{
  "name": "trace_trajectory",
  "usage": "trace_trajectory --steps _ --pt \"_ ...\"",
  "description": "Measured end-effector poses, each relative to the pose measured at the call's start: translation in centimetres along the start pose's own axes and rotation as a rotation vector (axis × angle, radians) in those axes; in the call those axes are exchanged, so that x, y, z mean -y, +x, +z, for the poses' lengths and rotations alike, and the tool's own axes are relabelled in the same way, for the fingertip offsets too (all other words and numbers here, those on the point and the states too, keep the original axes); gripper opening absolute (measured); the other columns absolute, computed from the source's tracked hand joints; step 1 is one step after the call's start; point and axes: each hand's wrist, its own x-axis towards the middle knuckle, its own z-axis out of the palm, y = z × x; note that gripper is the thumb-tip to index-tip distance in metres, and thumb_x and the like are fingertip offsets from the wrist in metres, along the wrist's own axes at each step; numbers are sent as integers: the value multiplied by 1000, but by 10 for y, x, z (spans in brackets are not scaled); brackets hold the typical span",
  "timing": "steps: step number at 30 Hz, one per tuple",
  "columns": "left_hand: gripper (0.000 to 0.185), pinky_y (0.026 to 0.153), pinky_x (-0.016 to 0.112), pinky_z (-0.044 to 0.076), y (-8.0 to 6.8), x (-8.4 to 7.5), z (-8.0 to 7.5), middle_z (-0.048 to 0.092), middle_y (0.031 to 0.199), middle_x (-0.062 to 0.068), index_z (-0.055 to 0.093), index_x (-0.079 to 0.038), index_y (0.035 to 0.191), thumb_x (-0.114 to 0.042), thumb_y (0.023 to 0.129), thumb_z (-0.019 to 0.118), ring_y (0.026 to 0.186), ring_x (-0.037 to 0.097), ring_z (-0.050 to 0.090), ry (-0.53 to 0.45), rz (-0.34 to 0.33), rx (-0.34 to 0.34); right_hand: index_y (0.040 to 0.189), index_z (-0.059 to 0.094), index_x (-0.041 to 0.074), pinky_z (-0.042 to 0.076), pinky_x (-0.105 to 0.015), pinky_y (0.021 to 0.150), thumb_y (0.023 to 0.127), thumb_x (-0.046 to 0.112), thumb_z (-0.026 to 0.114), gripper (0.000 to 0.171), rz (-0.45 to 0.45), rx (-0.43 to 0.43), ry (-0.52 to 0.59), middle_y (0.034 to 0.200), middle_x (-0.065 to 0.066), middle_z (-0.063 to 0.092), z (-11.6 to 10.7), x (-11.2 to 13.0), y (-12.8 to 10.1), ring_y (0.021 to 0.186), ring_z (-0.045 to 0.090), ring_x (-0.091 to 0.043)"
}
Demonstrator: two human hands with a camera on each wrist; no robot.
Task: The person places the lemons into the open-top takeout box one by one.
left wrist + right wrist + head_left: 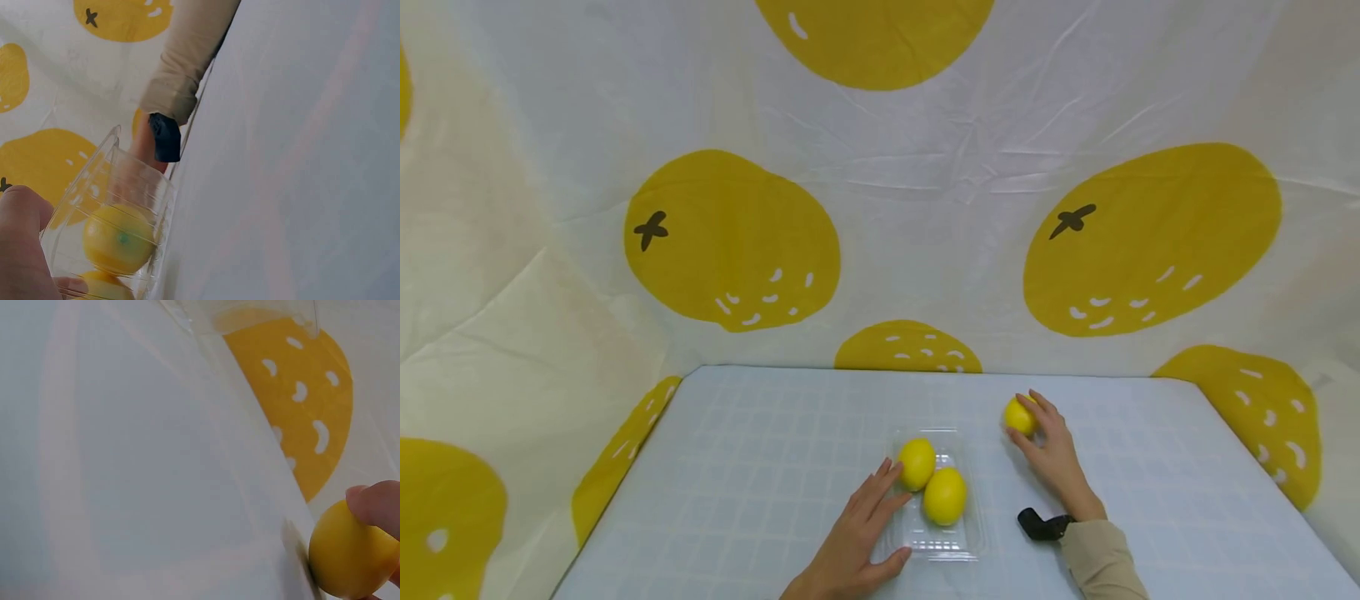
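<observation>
A clear, glossy plastic tray (936, 533) sits on a bench (760, 467) covered in matt, smooth pale-blue cloth faintly printed with a white grid. Two lemons (931, 482) in the tray and a third lemon (1019, 415) under the right hand (1054, 454) show a smooth, slightly waxy yellow skin. Behind, a wrinkled matt fabric backdrop (940, 192) carries printed yellow fruit. The sleeve (1101, 558) is soft beige cloth.
</observation>
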Motion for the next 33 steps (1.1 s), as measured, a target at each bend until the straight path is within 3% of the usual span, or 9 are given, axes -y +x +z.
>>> trace_trajectory --steps 3,7,9,15,22,33 --pt "53 103 61 39 0 0 0 33 157 18 57 -8 134 -46 98 51 143 39 33 -2 0 0 133 59 3 33 -63 104 81 4 77 54 0 -23 22 142 -26 46 0 0 -1 129 41 -48" --pt "53 104 61 38 0 1 0 32 158 17 57 -8 134 -47 98 51 144 38 32 -9 -7 7 131 60 6 34 -44 107 82 5 78 53 35 -21 37 141 -23 46 1 -1 -4 130 42 -42" --pt "53 104 61 38 0 1 1 32 158 17 57 -8 134 -47 98 50 144 38 32 -7 -4 5 131 60 7 34 -41 107 82 6 78 53 48 -16 38 142 -22 46 2 -2 -4 130 42 -40" --pt "53 104 61 38 -1 1 1 32 158 17 57 -9 134 -47 98 50 144 38 31 -4 -7 4 129 62 8 36 -55 103 81 8 81 52 60 -19 51 137 -21 47 3 2 -6 127 44 -40" --pt "53 106 60 36 -1 0 0 31 159 15 57 -9 134 -46 96 55 145 37 29 -9 -30 23 125 64 10 36 -58 101 76 12 85 53 66 -32 53 130 -19 48 6 3 -8 122 46 -37" --pt "53 106 59 36 -2 1 2 32 158 15 57 -10 134 -48 97 52 145 36 30 -8 -28 18 128 62 10 34 -65 105 78 18 85 56 88 -36 17 139 -21 52 6 10 -15 130 45 -42"
